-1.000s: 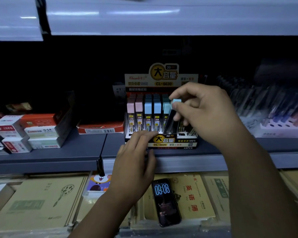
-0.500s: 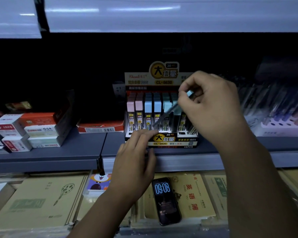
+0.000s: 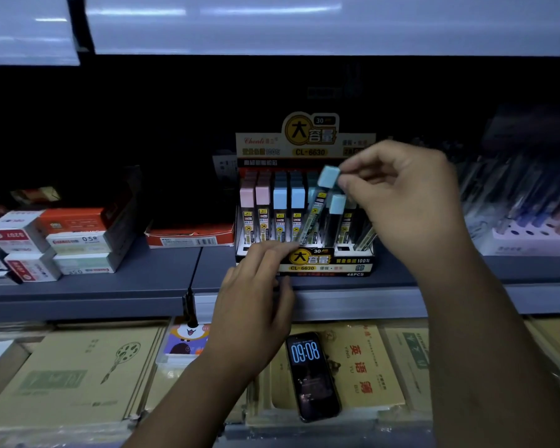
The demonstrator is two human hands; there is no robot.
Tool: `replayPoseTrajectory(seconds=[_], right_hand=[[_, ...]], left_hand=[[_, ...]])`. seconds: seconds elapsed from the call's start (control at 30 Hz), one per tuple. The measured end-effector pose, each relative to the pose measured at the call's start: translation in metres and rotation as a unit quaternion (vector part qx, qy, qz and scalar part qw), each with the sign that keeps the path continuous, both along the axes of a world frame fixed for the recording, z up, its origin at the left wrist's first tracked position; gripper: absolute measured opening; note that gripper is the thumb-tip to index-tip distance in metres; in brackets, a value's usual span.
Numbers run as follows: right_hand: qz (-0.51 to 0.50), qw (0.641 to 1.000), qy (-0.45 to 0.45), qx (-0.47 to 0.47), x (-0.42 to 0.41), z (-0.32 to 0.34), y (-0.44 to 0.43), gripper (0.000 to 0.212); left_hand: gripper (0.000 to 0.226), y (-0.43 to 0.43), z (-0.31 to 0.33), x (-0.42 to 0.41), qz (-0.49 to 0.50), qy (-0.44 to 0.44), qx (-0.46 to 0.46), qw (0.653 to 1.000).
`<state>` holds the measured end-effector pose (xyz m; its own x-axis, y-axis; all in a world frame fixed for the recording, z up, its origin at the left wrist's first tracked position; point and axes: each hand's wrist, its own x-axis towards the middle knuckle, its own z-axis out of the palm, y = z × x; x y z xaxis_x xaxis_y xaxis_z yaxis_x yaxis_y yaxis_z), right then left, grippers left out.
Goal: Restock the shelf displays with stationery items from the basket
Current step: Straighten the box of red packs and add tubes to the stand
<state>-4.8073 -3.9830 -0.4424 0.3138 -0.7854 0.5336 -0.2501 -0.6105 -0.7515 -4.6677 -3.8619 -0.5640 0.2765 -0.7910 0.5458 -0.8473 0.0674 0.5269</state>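
Observation:
A display box (image 3: 307,260) of pencil-lead tubes with pink and blue caps stands on the grey shelf (image 3: 126,282). My right hand (image 3: 404,202) pinches the blue cap of one lead tube (image 3: 317,208), which leans tilted over the box's front rows, its lower end near the box's front wall. Another blue-capped tube (image 3: 337,205) stands just right of it. My left hand (image 3: 256,295) rests on the box's front left corner, fingers laid along its front edge and thumb below. The basket is out of view.
White and orange boxes (image 3: 46,244) are stacked at the shelf's left, with a flat orange box (image 3: 191,236) beside the display. A rack of pens (image 3: 524,218) stands at the right. Below lie notebooks (image 3: 68,376) and a phone (image 3: 311,376) showing 09:08.
My right hand has lifted and tilted the blue-capped tube, its cap swinging up and right, then back left over the box. My left hand has stayed on the box's front.

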Motion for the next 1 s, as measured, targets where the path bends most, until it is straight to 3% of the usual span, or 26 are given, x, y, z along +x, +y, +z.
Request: replayPoseTrajectory(seconds=[0.1, 0.27, 0.37, 0.47, 0.63, 0.83, 1.0], right_hand=[[0.029, 0.999, 0.015, 0.008, 0.002, -0.004, 0.003, 0.015], [0.039, 0.996, 0.083, -0.022, 0.007, -0.005, 0.01, 0.045], [0.049, 0.988, 0.135, -0.065, 0.017, -0.005, 0.019, 0.052], [0.047, 0.979, 0.164, -0.113, 0.03, -0.009, 0.024, 0.046], [0.04, 0.969, 0.172, -0.172, 0.043, -0.019, 0.027, 0.017], [0.037, 0.965, 0.154, -0.211, 0.047, -0.028, 0.029, 0.012], [0.112, 0.967, 0.115, -0.196, 0.061, -0.044, 0.046, 0.016]], left_hand=[[0.05, 0.0, 0.001, -0.001, -0.003, 0.001, -0.001, 1.0], [0.051, 0.0, 0.001, -0.001, -0.005, 0.002, -0.004, 1.0], [0.051, 0.001, 0.001, -0.002, -0.001, 0.002, -0.004, 1.0], [0.049, 0.0, 0.003, 0.0, -0.007, 0.002, -0.009, 1.0], [0.03, 0.002, 0.012, 0.013, -0.036, 0.001, -0.015, 0.999], [0.025, 0.011, 0.014, 0.04, -0.082, 0.039, -0.035, 0.995], [0.026, 0.022, 0.017, 0.05, -0.077, 0.029, -0.064, 0.995]])
